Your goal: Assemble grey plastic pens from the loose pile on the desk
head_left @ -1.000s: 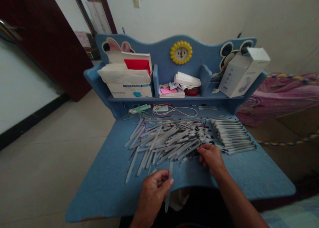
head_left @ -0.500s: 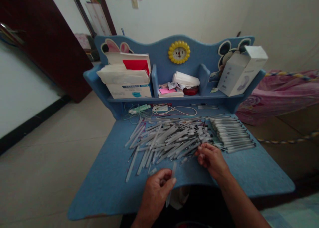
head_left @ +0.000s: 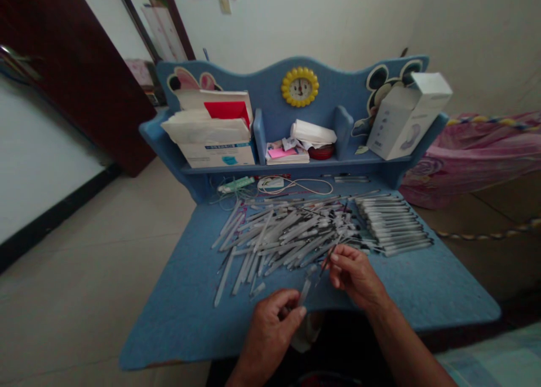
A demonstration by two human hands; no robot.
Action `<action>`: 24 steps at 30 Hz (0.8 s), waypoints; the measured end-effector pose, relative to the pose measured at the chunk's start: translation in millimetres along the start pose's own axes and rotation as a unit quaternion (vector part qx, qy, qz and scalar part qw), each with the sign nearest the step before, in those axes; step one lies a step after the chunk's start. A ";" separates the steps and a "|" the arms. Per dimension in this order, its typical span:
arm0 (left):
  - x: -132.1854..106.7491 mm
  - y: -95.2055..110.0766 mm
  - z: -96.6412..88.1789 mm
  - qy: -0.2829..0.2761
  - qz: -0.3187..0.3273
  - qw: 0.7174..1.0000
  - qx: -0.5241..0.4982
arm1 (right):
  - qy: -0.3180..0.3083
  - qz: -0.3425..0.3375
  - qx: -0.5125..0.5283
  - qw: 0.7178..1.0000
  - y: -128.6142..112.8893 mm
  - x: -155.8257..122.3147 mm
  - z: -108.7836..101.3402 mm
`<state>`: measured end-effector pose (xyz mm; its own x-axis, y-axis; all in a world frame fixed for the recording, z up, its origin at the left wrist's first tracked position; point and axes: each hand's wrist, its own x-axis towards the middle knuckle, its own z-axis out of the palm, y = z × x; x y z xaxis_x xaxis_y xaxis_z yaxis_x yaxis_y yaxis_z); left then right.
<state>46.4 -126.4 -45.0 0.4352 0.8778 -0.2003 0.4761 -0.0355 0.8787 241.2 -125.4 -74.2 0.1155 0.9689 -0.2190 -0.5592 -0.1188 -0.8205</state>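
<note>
Near the desk's front edge, my left hand point(head_left: 274, 325) is closed on a translucent pen barrel point(head_left: 305, 291), which slants up and away from the thumb and fingers. Just to its right, my right hand point(head_left: 353, 274) pinches a thin dark pen refill point(head_left: 327, 266), its lower tip pointing toward the barrel; the two pieces look apart. Beyond both hands spreads a loose pile of pen barrels and parts point(head_left: 279, 235). To the right of the pile lies a neat row of pens point(head_left: 395, 223) with dark ends. A small clear cap point(head_left: 257, 289) rests left of the barrel.
The blue desk point(head_left: 169, 319) has a raised shelf at the back. On it stand a mask box point(head_left: 224, 155), a stack of papers point(head_left: 287, 155) and a white carton point(head_left: 397, 125). A white cable point(head_left: 310, 186) and a pale green power strip point(head_left: 235, 184) lie beneath the shelf.
My right hand has drawn back from the pile's edge, and a dark refill now shows in its fingers. My left hand has moved slightly right with the barrel.
</note>
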 end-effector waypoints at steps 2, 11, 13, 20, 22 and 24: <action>-0.8 2.1 0.1 -0.009 0.002 1.000 0.004 | -0.002 -0.006 0.004 1.000 -1.5 -1.3 1.7; -5.2 1.3 1.4 -0.016 0.005 1.000 0.015 | -0.010 -0.022 -0.003 1.000 -1.2 -4.6 3.5; -5.3 0.1 1.1 -0.012 0.003 1.000 0.013 | -0.001 -0.017 -0.007 1.000 -1.0 -3.7 3.3; -4.6 -2.3 0.5 -0.007 0.003 1.000 0.014 | 0.071 -0.019 -0.039 0.997 -1.4 3.6 -1.6; -3.9 -2.5 0.7 -0.008 0.002 1.000 0.015 | 0.078 -0.018 -0.043 0.996 -1.9 4.5 -2.3; -3.0 -2.6 0.8 -0.006 0.003 1.000 0.017 | 0.077 -0.020 -0.044 0.996 -2.8 4.5 -1.8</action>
<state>44.4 -129.3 -47.0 0.4474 0.8715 -0.2009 0.4989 -0.0569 0.8648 244.8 -121.1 -73.8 0.2642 0.9294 -0.2577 -0.4788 -0.1056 -0.8716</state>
